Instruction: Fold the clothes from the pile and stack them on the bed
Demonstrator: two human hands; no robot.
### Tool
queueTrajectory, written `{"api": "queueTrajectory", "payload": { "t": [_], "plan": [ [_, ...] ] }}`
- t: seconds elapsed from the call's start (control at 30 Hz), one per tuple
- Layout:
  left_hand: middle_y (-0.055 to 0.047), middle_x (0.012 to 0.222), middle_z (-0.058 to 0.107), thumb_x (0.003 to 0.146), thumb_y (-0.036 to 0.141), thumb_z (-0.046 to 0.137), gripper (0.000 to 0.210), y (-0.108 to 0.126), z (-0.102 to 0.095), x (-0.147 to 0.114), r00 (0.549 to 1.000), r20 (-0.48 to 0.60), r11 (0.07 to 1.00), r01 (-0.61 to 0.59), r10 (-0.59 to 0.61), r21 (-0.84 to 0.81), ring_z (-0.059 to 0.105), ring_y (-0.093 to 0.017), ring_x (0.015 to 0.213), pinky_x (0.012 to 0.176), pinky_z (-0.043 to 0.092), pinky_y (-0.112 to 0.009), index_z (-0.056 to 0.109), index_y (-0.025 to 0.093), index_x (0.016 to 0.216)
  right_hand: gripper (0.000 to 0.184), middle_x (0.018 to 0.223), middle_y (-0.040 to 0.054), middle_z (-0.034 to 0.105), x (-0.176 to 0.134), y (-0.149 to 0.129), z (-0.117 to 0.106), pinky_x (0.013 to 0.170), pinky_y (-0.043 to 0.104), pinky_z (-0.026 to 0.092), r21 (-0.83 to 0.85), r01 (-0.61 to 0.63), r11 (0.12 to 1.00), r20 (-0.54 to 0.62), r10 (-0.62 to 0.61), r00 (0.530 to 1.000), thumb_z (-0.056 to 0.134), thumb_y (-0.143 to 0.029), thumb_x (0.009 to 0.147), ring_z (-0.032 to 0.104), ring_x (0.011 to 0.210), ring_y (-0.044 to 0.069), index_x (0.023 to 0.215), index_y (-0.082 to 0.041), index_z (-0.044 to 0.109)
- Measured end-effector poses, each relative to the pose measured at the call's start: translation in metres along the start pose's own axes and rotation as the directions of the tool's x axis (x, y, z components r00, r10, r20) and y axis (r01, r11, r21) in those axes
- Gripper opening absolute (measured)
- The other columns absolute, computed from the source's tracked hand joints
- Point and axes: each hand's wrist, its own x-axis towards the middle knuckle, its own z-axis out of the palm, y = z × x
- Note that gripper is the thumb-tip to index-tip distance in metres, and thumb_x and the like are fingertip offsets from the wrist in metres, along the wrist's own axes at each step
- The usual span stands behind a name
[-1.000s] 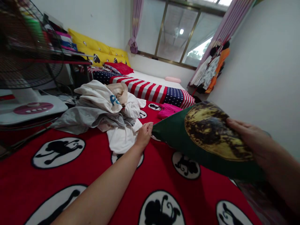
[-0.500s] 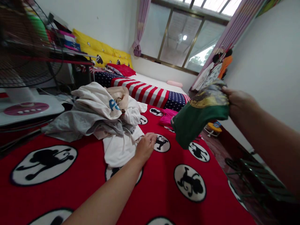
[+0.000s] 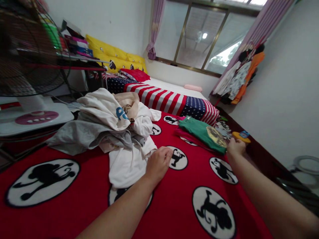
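Observation:
A folded green T-shirt (image 3: 196, 127) with a yellowish print lies over a dark pink garment (image 3: 183, 133) on the red blanket (image 3: 171, 202). At the shirt's near right edge, my right hand (image 3: 235, 148) is closed on its printed end. My left hand (image 3: 159, 164) rests low over the blanket with fingers curled together, and nothing shows in it. Just to its left spreads a white garment (image 3: 127, 166). That piece trails from a heap of crumpled clothes, with a cream shirt (image 3: 102, 106) bearing blue lettering on top and a grey garment (image 3: 84, 134) below.
An electric fan (image 3: 37, 114) stands at the left. Behind the blanket is a bed with a stars-and-stripes cover (image 3: 159, 98) and a yellow cushion (image 3: 107, 51). Clothes (image 3: 239, 79) hang by the right wall. A yellow stool (image 3: 241, 136) stands beyond my right hand.
My right hand has brought the green T-shirt down from the air and laid it over the pink garment. The left hand stays near the white garment. The view has shifted slightly.

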Motion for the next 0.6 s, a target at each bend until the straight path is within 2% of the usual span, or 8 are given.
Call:
{"api": "queueTrajectory", "payload": {
  "t": [0.07,0.13,0.17,0.23,0.3,0.37,0.47,0.6],
  "plan": [
    [-0.005,0.105,0.069,0.098,0.033,0.040,0.032,0.000,0.000,0.000,1.000,0.001,1.000,-0.020,0.020,0.010,0.062,-0.019,0.100,0.090,0.045,-0.029,0.069,0.020,0.098,0.044,0.128,0.0243,0.055,-0.024,0.010,0.008,0.090,0.039,0.048,0.056,-0.050,0.997,-0.194,0.060,0.979,0.037,-0.022,0.089,0.052,0.122,0.031,0.128,-0.007,0.049],
    [-0.005,0.105,0.069,0.096,0.030,0.044,0.027,-0.001,0.001,0.000,0.999,0.002,0.999,-0.041,0.041,0.011,0.062,-0.019,0.100,0.090,0.045,-0.029,0.069,0.020,0.099,0.045,0.129,0.0173,0.056,-0.055,0.004,0.015,0.094,0.037,0.047,0.225,-0.051,0.973,-0.255,0.110,0.961,0.047,-0.027,0.085,0.054,0.121,0.027,0.127,-0.012,0.049],
    [-0.005,0.105,0.069,0.094,0.028,0.047,0.024,-0.002,0.001,0.000,0.999,0.002,0.999,-0.046,0.046,0.012,0.062,-0.019,0.100,0.090,0.045,-0.029,0.069,0.021,0.099,0.043,0.126,0.0145,0.058,-0.076,-0.004,0.018,0.092,0.034,0.049,0.366,-0.042,0.930,-0.215,0.128,0.968,0.053,-0.030,0.082,0.057,0.118,0.024,0.121,-0.014,0.053],
    [-0.004,0.106,0.069,0.091,0.022,0.051,0.020,-0.005,0.003,0.000,0.998,0.000,0.998,-0.056,0.056,0.016,0.063,-0.019,0.101,0.091,0.046,-0.029,0.069,0.021,0.099,0.039,0.122,0.0105,0.060,-0.122,-0.026,0.022,0.079,0.030,0.053,0.633,-0.118,0.765,-0.074,0.212,0.975,0.063,-0.034,0.074,0.061,0.111,0.023,0.109,-0.018,0.057],
    [-0.003,0.106,0.069,0.088,0.017,0.055,0.019,-0.008,0.004,-0.001,0.997,0.000,0.997,-0.072,0.072,0.024,0.063,-0.019,0.101,0.092,0.046,-0.030,0.070,0.022,0.099,0.041,0.121,0.0081,0.060,-0.172,-0.047,0.026,0.068,0.025,0.053,0.730,-0.270,0.628,0.184,0.200,0.962,0.070,-0.035,0.068,0.065,0.103,0.022,0.104,-0.020,0.059],
    [-0.003,0.106,0.069,0.086,0.015,0.056,0.020,-0.010,0.004,-0.001,0.995,0.009,0.995,-0.097,0.097,0.030,0.063,-0.019,0.103,0.094,0.046,-0.030,0.071,0.022,0.097,0.046,0.121,0.0077,0.060,-0.215,-0.062,0.031,0.060,0.025,0.052,0.723,-0.417,0.550,0.372,0.199,0.907,0.073,-0.035,0.065,0.069,0.089,0.020,0.106,-0.022,0.058],
    [-0.004,0.106,0.070,0.084,0.013,0.058,0.019,-0.011,0.003,-0.002,0.993,0.023,0.993,-0.114,0.113,0.038,0.063,-0.018,0.103,0.095,0.046,-0.030,0.072,0.021,0.094,0.042,0.110,0.0075,0.065,-0.256,-0.067,0.037,0.059,0.027,0.052,0.674,-0.475,0.565,0.473,0.163,0.866,0.073,-0.034,0.066,0.069,0.073,0.017,0.103,-0.020,0.059],
    [-0.004,0.105,0.070,0.083,0.012,0.059,0.019,-0.009,0.001,-0.001,0.993,0.037,0.992,-0.112,0.110,0.054,0.063,-0.018,0.102,0.094,0.047,-0.030,0.073,0.020,0.092,0.030,0.094,0.0039,0.068,-0.269,-0.056,0.043,0.069,0.030,0.053,0.666,-0.322,0.673,0.463,-0.034,0.886,0.067,-0.033,0.073,0.067,0.072,0.015,0.100,-0.020,0.061]
  ]
}}
